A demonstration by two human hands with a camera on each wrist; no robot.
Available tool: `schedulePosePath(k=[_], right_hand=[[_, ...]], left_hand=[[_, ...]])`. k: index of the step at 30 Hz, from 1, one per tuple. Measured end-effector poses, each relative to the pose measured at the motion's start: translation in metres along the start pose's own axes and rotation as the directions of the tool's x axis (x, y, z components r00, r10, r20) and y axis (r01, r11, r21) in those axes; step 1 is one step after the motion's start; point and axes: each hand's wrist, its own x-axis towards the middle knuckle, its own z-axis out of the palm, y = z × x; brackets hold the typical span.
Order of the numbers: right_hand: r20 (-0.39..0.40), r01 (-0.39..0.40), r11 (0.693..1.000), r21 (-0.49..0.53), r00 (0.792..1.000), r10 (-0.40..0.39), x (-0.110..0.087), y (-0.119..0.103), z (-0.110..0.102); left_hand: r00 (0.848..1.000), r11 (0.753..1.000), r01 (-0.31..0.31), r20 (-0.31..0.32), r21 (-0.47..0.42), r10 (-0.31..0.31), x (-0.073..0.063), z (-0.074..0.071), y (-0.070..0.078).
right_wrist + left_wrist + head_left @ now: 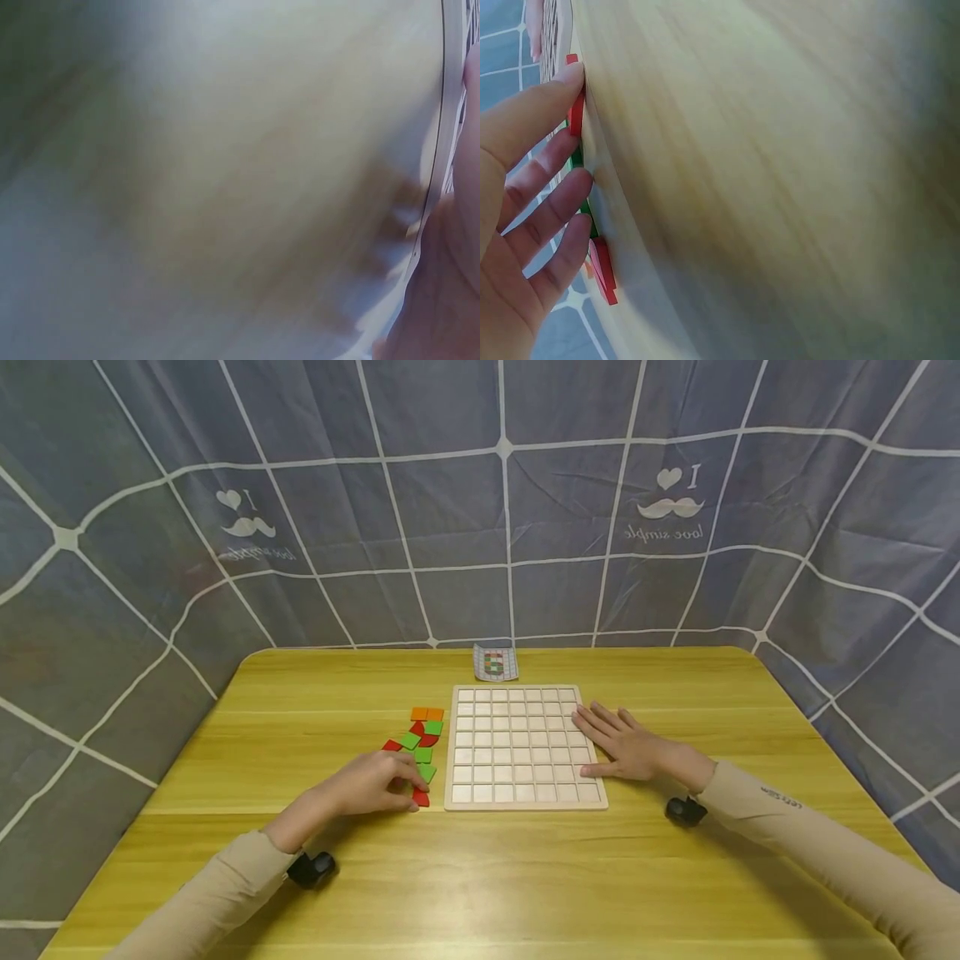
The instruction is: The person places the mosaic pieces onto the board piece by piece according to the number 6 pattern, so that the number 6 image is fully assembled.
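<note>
Board [517, 747] sits on table [480, 877]; right hand [630, 752] rests over the board's right edge, fingers straight, thumb spread apart; left hand [378, 783] is left of the board, thumb and index at red tile [421, 798], can't tell if pinching; green tiles [423, 755] and orange tiles [419, 714] also left of board; card [495, 663] just beyond its far edge.

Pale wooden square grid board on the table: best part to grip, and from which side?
I'd grip the near rim of the pale wooden square grid board, mid-length, coming from the person's side. It lies flat, so its edges likely offer the best purchase. Flat red, green and orange tiles lie beside it on the left; the right hand lies across its right side.
</note>
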Motion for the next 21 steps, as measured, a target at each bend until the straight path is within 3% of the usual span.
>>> schedulePosePath(k=[11, 21], right_hand=[[-0.002, 0.001, 1.0, -0.003, 1.0, -0.001, -0.0006, -0.0012, 0.0011], [0.001, -0.003, 1.0, -0.006, 1.0, 0.003, -0.0011, -0.0019, 0.0006]], left_hand=[[0.999, 1.0, -0.001, -0.033, 0.019, 0.002, -0.002, 0.0028, -0.001], [0.985, 0.997, -0.051, -0.16, 0.056, 0.06, 0.0062, -0.0025, 0.0042]])
